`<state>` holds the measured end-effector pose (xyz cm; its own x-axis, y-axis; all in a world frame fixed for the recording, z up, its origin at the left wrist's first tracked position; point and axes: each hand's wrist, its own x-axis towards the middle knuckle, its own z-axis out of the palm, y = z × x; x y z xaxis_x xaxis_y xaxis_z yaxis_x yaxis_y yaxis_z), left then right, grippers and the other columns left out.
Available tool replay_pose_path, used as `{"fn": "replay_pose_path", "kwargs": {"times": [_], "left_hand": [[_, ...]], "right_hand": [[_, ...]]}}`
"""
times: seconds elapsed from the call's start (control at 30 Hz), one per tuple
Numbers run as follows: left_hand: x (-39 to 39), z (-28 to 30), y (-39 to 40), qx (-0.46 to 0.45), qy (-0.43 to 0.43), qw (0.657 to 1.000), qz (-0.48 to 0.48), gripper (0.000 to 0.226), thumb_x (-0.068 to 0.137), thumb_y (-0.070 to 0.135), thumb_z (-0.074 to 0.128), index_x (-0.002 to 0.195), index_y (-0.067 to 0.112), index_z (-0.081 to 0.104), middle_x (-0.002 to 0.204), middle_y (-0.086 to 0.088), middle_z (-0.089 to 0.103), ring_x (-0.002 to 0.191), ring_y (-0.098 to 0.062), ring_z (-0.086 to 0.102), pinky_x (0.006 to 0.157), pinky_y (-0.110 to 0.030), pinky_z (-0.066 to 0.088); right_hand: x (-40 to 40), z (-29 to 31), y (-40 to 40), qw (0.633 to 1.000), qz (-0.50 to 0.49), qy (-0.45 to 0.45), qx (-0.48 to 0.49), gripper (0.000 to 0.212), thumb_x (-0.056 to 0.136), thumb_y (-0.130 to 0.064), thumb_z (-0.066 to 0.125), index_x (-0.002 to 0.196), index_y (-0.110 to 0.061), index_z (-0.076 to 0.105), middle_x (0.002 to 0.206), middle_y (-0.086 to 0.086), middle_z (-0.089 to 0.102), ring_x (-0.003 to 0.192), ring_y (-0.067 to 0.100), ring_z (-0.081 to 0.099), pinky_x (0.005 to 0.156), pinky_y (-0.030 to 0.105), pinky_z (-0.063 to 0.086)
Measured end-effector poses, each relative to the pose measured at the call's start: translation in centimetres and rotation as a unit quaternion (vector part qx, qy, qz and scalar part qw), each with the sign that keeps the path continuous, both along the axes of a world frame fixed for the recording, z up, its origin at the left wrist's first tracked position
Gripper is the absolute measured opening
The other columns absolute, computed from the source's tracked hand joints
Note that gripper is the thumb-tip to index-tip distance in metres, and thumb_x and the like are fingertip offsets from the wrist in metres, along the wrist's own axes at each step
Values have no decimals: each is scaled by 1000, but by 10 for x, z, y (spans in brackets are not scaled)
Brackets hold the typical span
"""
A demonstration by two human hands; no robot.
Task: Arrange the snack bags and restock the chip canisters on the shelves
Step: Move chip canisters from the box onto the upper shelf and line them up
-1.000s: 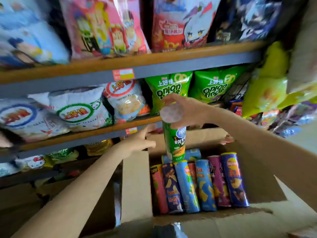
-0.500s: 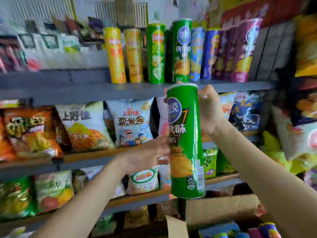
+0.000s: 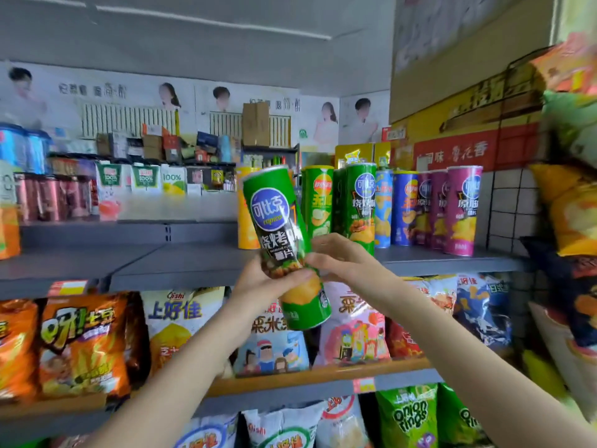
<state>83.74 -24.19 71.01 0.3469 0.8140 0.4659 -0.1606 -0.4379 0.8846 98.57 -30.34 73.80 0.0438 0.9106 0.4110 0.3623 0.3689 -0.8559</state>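
A green chip canister [image 3: 280, 234] is raised in front of the grey top shelf [image 3: 181, 263], tilted with its top leaning left. My left hand [image 3: 258, 286] grips its lower half from the left and below. From the right, my right hand [image 3: 342, 258] touches its side with loosely bent fingers. On that shelf stands a row of canisters: yellow [image 3: 243, 227], green [image 3: 319, 202], green [image 3: 360, 205], blue [image 3: 403, 208] and purple [image 3: 460, 210]. Snack bags [image 3: 80, 344] fill the wooden shelf below.
The left part of the grey top shelf is bare. Onion ring bags [image 3: 410, 415] sit on a lower shelf. Yellow and orange bags [image 3: 571, 215] hang on a wire rack at right. Cardboard cartons [image 3: 465, 137] stand above the canisters. Drink cartons [image 3: 145, 179] line a far shelf.
The view tilted up from the cardboard box to the top shelf. The canister rose and tipped left; my left hand took hold of its lower half, my right hand slid to its side.
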Motion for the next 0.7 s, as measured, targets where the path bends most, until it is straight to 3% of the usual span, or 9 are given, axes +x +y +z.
{"fn": "replay_pose_path", "kwargs": {"times": [0.07,0.13,0.2,0.3,0.4,0.47,0.6,0.7], "left_hand": [[3,17,15,33,-9,998,56,45,69,12,80,105,17,55,87,12,62,74,3,57,58,-5,44],[8,31,31,49,0,994,94,58,64,22,84,114,15,55,98,5,65,86,-7,60,69,-16,47],[15,41,46,43,14,993,107,71,57,35,87,118,16,54,108,3,65,97,-14,61,81,-28,49],[34,54,57,42,21,993,106,92,40,54,85,119,20,53,111,5,66,101,-16,62,91,-37,50],[66,60,65,51,44,989,133,80,56,45,85,120,17,48,111,4,61,102,-18,58,86,-33,48],[89,62,68,70,58,988,122,79,55,50,83,120,19,49,112,4,61,104,-18,58,86,-34,48],[120,61,75,100,116,988,8,52,69,48,76,111,31,49,116,7,58,107,-11,55,94,-34,46],[140,58,87,138,140,980,-3,32,84,36,65,112,26,51,117,3,57,102,-8,56,82,-18,45]], "right_hand": [[-6,7,6,997,-22,-66,21,46,86,-25,65,127,-14,47,117,-1,56,102,12,59,86,27,51],[-5,15,17,991,-26,-127,38,60,85,-21,66,137,-15,36,115,-6,52,97,8,57,85,21,49],[1,19,31,975,-45,-208,57,79,82,-18,71,145,-14,23,126,-2,49,102,9,53,88,22,47],[12,17,52,944,-120,-286,108,94,75,-25,77,147,-11,17,130,2,41,111,11,43,85,12,33],[23,12,72,922,-213,-271,176,88,70,-31,79,137,-4,29,126,9,43,118,22,43,94,23,35],[38,12,80,913,-264,-244,193,78,70,-28,78,131,-4,35,120,9,46,113,23,46,91,31,40],[92,12,80,923,-290,-173,182,57,69,-24,78,113,-11,44,106,3,57,98,19,55,74,22,41],[128,12,76,932,-297,-148,143,55,68,-23,81,104,-19,40,94,-4,59,87,13,57,60,11,38]]}}
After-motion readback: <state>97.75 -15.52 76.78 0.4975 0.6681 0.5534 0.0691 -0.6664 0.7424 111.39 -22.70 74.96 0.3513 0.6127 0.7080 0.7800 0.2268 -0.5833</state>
